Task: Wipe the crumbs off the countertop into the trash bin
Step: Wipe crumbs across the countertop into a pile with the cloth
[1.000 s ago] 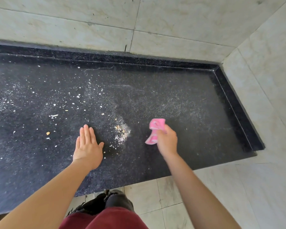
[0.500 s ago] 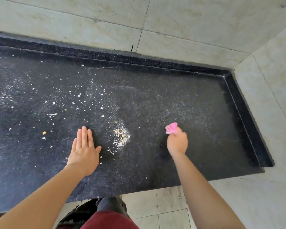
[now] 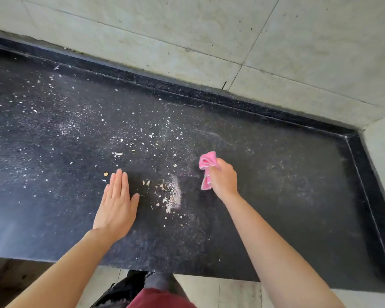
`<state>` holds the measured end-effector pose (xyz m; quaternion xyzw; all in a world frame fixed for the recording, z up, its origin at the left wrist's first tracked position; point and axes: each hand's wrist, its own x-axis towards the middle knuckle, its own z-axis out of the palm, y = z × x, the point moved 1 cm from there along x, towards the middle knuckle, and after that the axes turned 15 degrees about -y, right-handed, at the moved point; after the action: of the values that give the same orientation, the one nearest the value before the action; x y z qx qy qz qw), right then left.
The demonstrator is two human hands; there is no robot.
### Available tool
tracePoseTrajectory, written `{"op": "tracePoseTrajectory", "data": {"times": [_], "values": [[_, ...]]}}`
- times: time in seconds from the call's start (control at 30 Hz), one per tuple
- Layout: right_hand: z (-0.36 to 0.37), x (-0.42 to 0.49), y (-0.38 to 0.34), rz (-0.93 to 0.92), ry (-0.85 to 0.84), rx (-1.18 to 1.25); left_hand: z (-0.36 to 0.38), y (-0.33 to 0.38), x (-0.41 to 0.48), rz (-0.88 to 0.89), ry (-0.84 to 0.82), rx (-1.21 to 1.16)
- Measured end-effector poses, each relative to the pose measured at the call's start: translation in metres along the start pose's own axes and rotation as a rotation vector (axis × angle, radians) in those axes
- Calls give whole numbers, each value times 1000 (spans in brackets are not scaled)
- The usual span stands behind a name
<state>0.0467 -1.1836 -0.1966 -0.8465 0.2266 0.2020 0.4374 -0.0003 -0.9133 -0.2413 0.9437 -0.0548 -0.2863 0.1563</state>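
The black speckled countertop [image 3: 276,196] is strewn with pale crumbs [image 3: 142,138], thickest on its left and middle. A small gathered pile of crumbs [image 3: 172,196] lies between my two hands. My left hand [image 3: 116,203] rests flat and open on the counter, just left of the pile. My right hand [image 3: 223,181] holds a bunched pink cloth [image 3: 207,164] against the counter, just right of the pile. No trash bin shows in the head view.
Pale tiled walls [image 3: 209,41] close the counter at the back and at the right. A raised black lip [image 3: 365,196] runs along the back and right side. The front edge [image 3: 187,271] drops to a tiled floor, where a dark shoe [image 3: 156,281] shows.
My right hand with the pink cloth has moved left toward the crumb pile. The head view has swung left. The left hand stays flat on the counter.
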Motion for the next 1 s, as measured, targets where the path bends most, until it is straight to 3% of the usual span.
{"op": "tracePoseTrajectory", "data": {"times": [0.13, 0.3, 0.37, 0.43, 0.5, 0.53, 0.67, 0.77, 0.87, 1.0], "values": [[-31, 36, 19, 171, 90, -258, -13, -31, 8, -158, 27, -36], [47, 14, 0, 29, 104, -312, -14, -39, 15, -201, 7, -33], [74, 2, -12, -74, 34, -304, -15, -35, 16, -204, 10, -60], [88, -4, -23, -144, -143, -248, -17, -32, 19, -208, 12, -88], [87, -5, -32, -155, -323, -126, -20, -31, 22, -212, 4, -112], [80, -3, -35, -157, -336, -74, -22, -31, 23, -214, -7, -124], [21, 38, -34, -105, -4, -112, -23, -34, 29, -223, -56, -156], [-23, 83, -20, 72, 172, -224, -19, -37, 31, -235, -76, -139], [-18, 103, -20, 150, 209, -281, -16, -38, 34, -242, -77, -134], [50, 80, -41, -86, 138, -303, -15, -39, 34, -239, -76, -153]]}}
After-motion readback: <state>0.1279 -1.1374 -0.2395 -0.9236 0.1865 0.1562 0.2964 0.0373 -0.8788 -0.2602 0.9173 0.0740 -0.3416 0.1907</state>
